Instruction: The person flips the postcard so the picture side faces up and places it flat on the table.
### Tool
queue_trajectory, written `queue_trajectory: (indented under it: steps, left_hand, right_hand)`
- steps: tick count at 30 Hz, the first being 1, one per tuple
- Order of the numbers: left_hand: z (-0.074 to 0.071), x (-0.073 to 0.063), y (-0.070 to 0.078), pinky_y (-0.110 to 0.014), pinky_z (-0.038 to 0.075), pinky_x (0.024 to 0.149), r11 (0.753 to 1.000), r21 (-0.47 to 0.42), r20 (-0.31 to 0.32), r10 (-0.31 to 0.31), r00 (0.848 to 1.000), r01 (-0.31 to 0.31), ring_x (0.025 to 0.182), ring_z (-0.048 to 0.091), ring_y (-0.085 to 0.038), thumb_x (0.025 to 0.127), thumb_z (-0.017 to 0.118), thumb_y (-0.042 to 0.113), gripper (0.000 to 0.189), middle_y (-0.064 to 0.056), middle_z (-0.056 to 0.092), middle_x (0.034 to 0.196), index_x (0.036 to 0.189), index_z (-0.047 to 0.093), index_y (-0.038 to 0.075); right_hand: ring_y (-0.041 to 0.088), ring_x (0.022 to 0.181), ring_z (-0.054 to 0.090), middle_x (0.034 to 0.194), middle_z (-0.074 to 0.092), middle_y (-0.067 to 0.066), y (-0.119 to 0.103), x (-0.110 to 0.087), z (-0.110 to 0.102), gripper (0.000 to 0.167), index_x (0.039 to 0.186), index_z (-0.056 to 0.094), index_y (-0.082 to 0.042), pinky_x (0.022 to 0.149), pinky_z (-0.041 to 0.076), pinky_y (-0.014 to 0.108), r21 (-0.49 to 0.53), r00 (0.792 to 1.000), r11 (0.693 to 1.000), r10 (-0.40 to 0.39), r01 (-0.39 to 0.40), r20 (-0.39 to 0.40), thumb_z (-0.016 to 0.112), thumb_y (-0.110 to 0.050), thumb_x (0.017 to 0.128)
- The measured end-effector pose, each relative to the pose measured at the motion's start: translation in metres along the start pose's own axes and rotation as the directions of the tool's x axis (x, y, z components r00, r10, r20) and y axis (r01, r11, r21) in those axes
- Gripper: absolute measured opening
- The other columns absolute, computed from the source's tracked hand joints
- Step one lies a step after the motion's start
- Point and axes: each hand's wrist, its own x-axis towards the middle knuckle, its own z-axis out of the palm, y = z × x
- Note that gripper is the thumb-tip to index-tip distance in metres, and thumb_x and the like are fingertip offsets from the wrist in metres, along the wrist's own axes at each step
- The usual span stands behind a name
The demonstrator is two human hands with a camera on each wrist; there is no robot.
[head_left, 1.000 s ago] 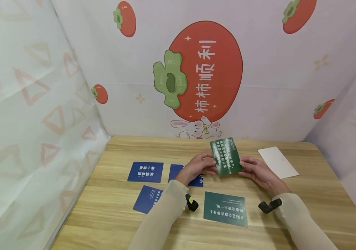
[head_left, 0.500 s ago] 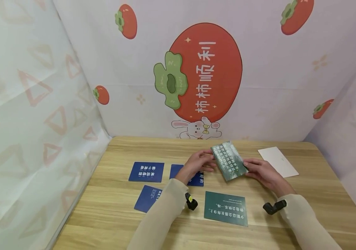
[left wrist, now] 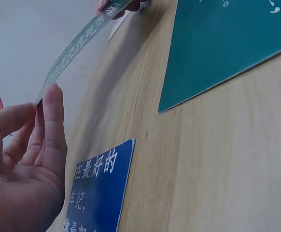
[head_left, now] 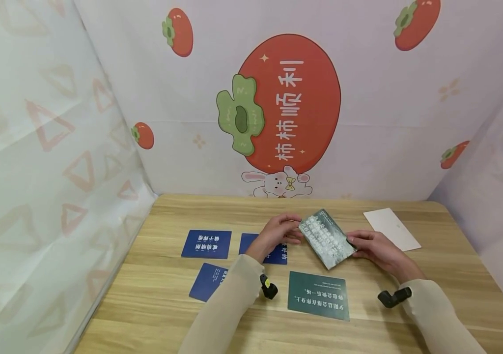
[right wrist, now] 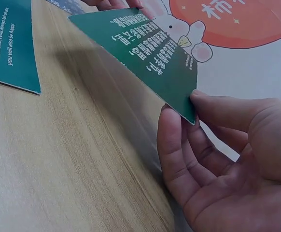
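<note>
A green card (head_left: 327, 240) printed with white writing is held above the table, tilted and shining with glare in the head view. My left hand (head_left: 279, 235) pinches its left corner between thumb and fingertips. The opposite corner sits between the thumb and fingers of my right hand (right wrist: 227, 145). In the left wrist view the card (left wrist: 77, 46) appears nearly edge-on and slightly bowed. A second green card (head_left: 319, 295) lies flat on the table nearer the body. Beneath my left hand is a blue card (left wrist: 99, 188), partly covered by that hand in the head view.
Two more blue cards, one at the left (head_left: 206, 244) and one nearer the body (head_left: 207, 281), lie on the wooden table (head_left: 154, 305). The left sleeve partly hides the nearer one. A white card (head_left: 392, 228) lies at the back right, before the printed cloth backdrop (head_left: 366, 162).
The held card has turned clockwise in the head view and tipped to catch more glare. My right hand has moved slightly right and toward the body; the left hand has hardly moved.
</note>
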Motion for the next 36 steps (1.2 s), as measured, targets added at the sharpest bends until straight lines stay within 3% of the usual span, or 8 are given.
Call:
queue_trajectory:
  steps: [10, 16, 20, 24, 29, 36]
  left_hand:
    - [-0.005, -0.003, -0.004, -0.036, 0.071, 0.083, 0.998, 0.060, 0.039, -0.023, 0.999, 0.020, 0.087, 0.078, -0.016, 0.110, 0.064, 0.009, 0.024, -0.011, 0.079, 0.110, 0.133, 0.071, 0.005]
    - [-0.004, -0.004, -0.005, -0.034, 0.071, 0.078, 0.988, 0.147, 0.059, -0.056, 0.997, 0.046, 0.085, 0.077, -0.016, 0.111, 0.063, 0.010, 0.025, -0.010, 0.079, 0.103, 0.134, 0.071, 0.007]
    - [-0.004, -0.005, -0.004, -0.034, 0.071, 0.078, 0.984, 0.168, 0.067, -0.065, 0.996, 0.053, 0.087, 0.077, -0.016, 0.112, 0.063, 0.013, 0.027, -0.011, 0.078, 0.104, 0.137, 0.071, 0.008]
    - [-0.005, -0.007, -0.004, -0.036, 0.071, 0.080, 0.982, 0.181, 0.068, -0.065, 0.996, 0.052, 0.089, 0.079, -0.019, 0.113, 0.061, 0.016, 0.028, -0.015, 0.078, 0.106, 0.138, 0.070, 0.007]
    - [-0.008, -0.008, -0.003, -0.037, 0.071, 0.081, 0.984, 0.171, 0.062, -0.067, 0.996, 0.055, 0.090, 0.080, -0.020, 0.114, 0.060, 0.017, 0.029, -0.016, 0.079, 0.109, 0.138, 0.070, 0.006]
    - [-0.016, -0.008, 0.000, -0.038, 0.071, 0.079, 0.983, 0.173, 0.040, -0.069, 0.997, 0.061, 0.092, 0.081, -0.020, 0.113, 0.060, 0.019, 0.030, -0.013, 0.080, 0.125, 0.139, 0.069, 0.006]
  right_hand:
    - [0.006, 0.099, 0.068, 0.118, 0.070, -0.013, 0.000, -0.001, -0.004, 0.042, 0.147, 0.062, 0.001, 0.086, 0.067, 0.025, -0.034, 0.998, 0.999, -0.001, -0.001, -0.057, 0.065, -0.022, 0.112]
    - [0.006, 0.098, 0.073, 0.109, 0.076, -0.012, -0.002, -0.003, -0.010, 0.036, 0.142, 0.066, -0.007, 0.088, 0.067, 0.025, 0.020, 0.993, 1.000, 0.026, -0.024, -0.111, 0.063, -0.028, 0.113]
    - [0.006, 0.097, 0.075, 0.106, 0.077, -0.011, -0.001, -0.004, -0.014, 0.022, 0.130, 0.072, -0.015, 0.089, 0.068, 0.026, 0.080, 0.993, 0.997, 0.022, -0.013, -0.114, 0.061, -0.025, 0.114]
    - [0.006, 0.102, 0.076, 0.110, 0.079, -0.008, 0.001, -0.004, -0.017, 0.020, 0.129, 0.072, -0.014, 0.092, 0.067, 0.027, 0.133, 0.996, 0.991, -0.019, 0.030, -0.085, 0.058, -0.018, 0.115]
    - [0.006, 0.108, 0.076, 0.116, 0.078, -0.006, 0.001, -0.007, -0.019, 0.030, 0.139, 0.064, -0.003, 0.097, 0.066, 0.028, 0.127, 0.996, 0.990, -0.053, 0.061, -0.066, 0.055, -0.019, 0.116]
    - [0.008, 0.112, 0.077, 0.123, 0.079, -0.003, -0.007, -0.010, -0.020, 0.050, 0.149, 0.051, 0.010, 0.100, 0.066, 0.033, 0.081, 0.998, 0.996, -0.031, 0.035, -0.048, 0.055, -0.028, 0.117]
